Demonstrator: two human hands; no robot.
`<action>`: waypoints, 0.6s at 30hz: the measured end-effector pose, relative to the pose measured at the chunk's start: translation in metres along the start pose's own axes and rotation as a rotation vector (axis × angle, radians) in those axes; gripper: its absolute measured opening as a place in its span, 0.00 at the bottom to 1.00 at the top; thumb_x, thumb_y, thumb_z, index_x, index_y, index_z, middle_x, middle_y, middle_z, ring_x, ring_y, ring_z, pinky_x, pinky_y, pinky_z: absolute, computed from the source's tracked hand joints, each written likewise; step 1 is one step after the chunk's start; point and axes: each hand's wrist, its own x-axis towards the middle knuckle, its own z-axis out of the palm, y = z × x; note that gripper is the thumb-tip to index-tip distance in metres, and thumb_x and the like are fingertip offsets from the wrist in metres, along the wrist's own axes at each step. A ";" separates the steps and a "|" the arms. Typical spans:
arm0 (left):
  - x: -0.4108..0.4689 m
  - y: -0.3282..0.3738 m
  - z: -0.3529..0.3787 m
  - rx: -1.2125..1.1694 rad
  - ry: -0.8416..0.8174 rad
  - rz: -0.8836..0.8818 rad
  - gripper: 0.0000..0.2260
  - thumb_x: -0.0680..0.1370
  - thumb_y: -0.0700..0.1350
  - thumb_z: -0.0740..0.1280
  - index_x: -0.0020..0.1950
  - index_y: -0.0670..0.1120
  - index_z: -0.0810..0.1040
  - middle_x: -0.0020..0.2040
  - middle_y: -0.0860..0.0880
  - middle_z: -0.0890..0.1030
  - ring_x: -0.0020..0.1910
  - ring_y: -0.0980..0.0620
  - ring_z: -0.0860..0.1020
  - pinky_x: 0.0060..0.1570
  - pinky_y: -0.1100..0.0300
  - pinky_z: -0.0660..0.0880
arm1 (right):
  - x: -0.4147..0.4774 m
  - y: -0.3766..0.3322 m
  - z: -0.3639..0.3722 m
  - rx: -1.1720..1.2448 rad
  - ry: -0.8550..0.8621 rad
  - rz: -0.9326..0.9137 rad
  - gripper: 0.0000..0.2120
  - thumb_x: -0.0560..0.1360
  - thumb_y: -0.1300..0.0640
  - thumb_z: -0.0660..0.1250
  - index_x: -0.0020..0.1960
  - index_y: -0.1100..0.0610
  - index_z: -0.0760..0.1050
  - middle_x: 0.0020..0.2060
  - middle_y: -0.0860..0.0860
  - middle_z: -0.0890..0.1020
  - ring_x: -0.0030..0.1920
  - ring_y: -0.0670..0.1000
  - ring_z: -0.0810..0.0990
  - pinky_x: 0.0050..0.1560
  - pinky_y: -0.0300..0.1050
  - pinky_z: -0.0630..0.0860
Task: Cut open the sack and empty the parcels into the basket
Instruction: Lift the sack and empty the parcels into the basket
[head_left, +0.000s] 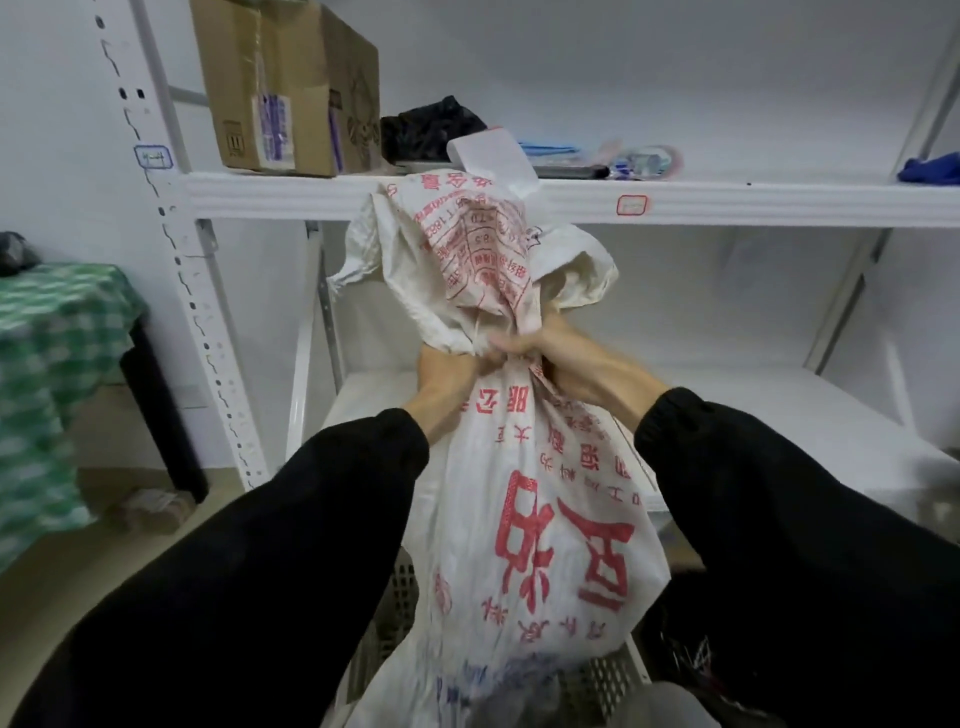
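Note:
A white woven sack (540, 519) with red printed characters stands upright in the middle of the head view, its bunched neck tied off and its loose top flaring above. My left hand (447, 371) grips the neck from the left. My right hand (566, 358) grips it from the right, fingers curled round the tied part. The sack's bottom sits in a grey perforated basket (400, 603), mostly hidden by my black sleeves. No parcels or cutting tool are visible.
A white metal shelf rack (727, 202) stands right behind the sack, carrying a cardboard box (280, 88), a black bag (431, 130) and small items. A table with a green checked cloth (57, 364) is at the left. More boxes lie on the floor (156, 509).

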 end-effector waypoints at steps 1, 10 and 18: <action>0.000 0.001 0.001 -0.011 0.006 -0.019 0.13 0.67 0.30 0.76 0.46 0.42 0.79 0.46 0.43 0.85 0.44 0.45 0.85 0.41 0.51 0.84 | -0.007 0.009 -0.007 -0.093 -0.010 -0.030 0.31 0.69 0.63 0.76 0.68 0.57 0.67 0.55 0.49 0.83 0.55 0.49 0.82 0.56 0.45 0.79; 0.002 0.005 0.010 -0.180 -0.058 -0.213 0.14 0.67 0.31 0.77 0.50 0.33 0.80 0.42 0.38 0.85 0.41 0.40 0.85 0.45 0.40 0.82 | -0.027 0.075 -0.012 -0.665 0.540 -0.044 0.11 0.74 0.52 0.71 0.50 0.60 0.80 0.42 0.51 0.82 0.44 0.54 0.80 0.42 0.42 0.72; 0.003 0.007 -0.017 0.037 -0.248 -0.172 0.14 0.68 0.35 0.79 0.50 0.41 0.81 0.45 0.45 0.86 0.42 0.50 0.86 0.40 0.57 0.82 | -0.028 0.081 0.001 -0.764 0.775 -0.075 0.09 0.75 0.65 0.63 0.36 0.63 0.74 0.33 0.57 0.76 0.36 0.59 0.75 0.35 0.46 0.64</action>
